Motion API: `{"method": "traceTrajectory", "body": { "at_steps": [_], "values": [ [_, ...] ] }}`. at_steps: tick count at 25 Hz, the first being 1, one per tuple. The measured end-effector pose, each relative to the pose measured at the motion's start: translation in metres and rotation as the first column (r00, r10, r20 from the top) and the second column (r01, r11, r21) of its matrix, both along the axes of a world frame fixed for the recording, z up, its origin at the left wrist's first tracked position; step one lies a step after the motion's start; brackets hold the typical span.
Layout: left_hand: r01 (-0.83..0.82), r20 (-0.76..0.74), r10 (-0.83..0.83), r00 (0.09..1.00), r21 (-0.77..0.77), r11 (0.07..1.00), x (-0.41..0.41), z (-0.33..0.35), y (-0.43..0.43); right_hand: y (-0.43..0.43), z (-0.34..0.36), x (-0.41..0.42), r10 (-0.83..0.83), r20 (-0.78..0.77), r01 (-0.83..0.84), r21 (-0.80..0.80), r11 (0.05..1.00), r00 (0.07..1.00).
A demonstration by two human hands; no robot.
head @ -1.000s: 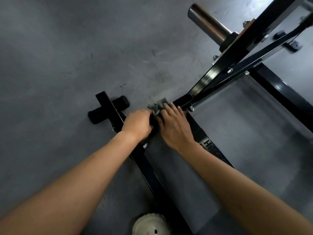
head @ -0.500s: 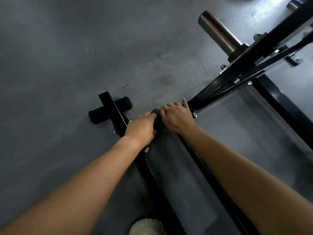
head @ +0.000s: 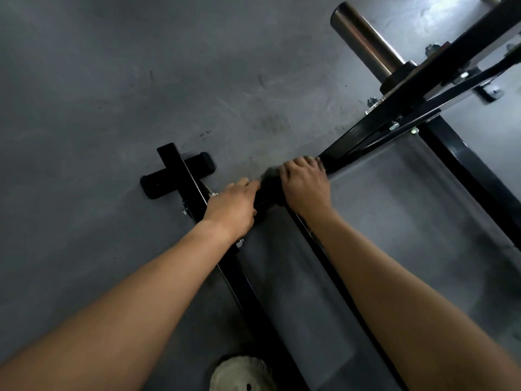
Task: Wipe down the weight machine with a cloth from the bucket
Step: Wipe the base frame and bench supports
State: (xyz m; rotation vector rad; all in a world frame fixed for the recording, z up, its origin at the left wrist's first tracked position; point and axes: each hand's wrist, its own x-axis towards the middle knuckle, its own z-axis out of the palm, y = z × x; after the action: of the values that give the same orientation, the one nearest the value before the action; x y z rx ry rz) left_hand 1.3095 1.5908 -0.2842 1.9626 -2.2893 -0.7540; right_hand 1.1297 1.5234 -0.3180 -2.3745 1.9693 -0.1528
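The cloth [head: 269, 176], a dark grey wad at mid-frame, lies on a low black bar of the weight machine [head: 355, 141], where I see my right hand [head: 306, 186] curled over it and my left hand [head: 234, 207] gripping the bar just beside.

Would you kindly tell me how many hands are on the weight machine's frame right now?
2. The left hand rests on the black frame at its left bar. The right hand holds the grey cloth against the frame, just below the slanted beam. Neither is hidden.
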Motion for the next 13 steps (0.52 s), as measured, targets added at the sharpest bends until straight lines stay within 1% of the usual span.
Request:
{"method": "traceTrajectory", "body": {
  "at_steps": [1, 2, 4, 6, 8, 9, 10, 12, 13],
  "values": [
    [0.002, 0.000, -0.002, 1.000, 0.004, 1.000, 0.000, -0.001, 0.001, -0.010, 0.000, -0.003, -0.054, 0.013, 0.054, 0.001, 0.999, 0.998],
    [-0.002, 0.000, 0.002, 1.000, 0.007, 1.000, 0.000, -0.001, 0.001, -0.013, 0.002, -0.001, -0.086, 0.059, 0.087, -0.002, 0.996, 0.994],
    [-0.012, -0.002, 0.012, 1.000, 0.017, 1.000, 0.000, 0.000, 0.001, 0.005, 0.001, 0.011, -0.105, 0.199, 0.111, -0.020, 0.994, 0.974],
    [0.004, -0.002, -0.004, 1.000, 0.020, 1.000, -0.001, 0.002, 0.001, 0.046, -0.002, 0.014, -0.046, 0.277, 0.066, -0.062, 0.996, 0.960],
    [0.003, -0.007, -0.003, 1.000, 0.023, 1.000, -0.001, 0.004, -0.001, 0.063, -0.004, 0.000, -0.005, 0.310, 0.038, -0.101, 0.994, 0.951],
    [-0.001, -0.009, 0.001, 1.000, 0.023, 1.000, -0.002, 0.004, -0.001, 0.058, -0.006, -0.008, -0.038, 0.322, 0.075, -0.104, 0.992, 0.946],
    [-0.002, -0.007, 0.002, 1.000, 0.022, 1.000, -0.002, 0.004, -0.001, 0.049, -0.005, -0.013, -0.116, 0.345, 0.158, -0.096, 0.983, 0.931],
    [-0.004, 0.007, 0.004, 1.000, 0.025, 1.000, -0.002, 0.004, 0.001, 0.032, -0.001, -0.019, -0.289, 0.424, 0.333, -0.032, 0.942, 0.858],
    [-0.009, 0.011, 0.008, 1.000, 0.026, 1.000, -0.002, 0.005, 0.001, 0.032, 0.002, -0.015, -0.340, 0.456, 0.379, 0.006, 0.925, 0.823]
  ]
}}
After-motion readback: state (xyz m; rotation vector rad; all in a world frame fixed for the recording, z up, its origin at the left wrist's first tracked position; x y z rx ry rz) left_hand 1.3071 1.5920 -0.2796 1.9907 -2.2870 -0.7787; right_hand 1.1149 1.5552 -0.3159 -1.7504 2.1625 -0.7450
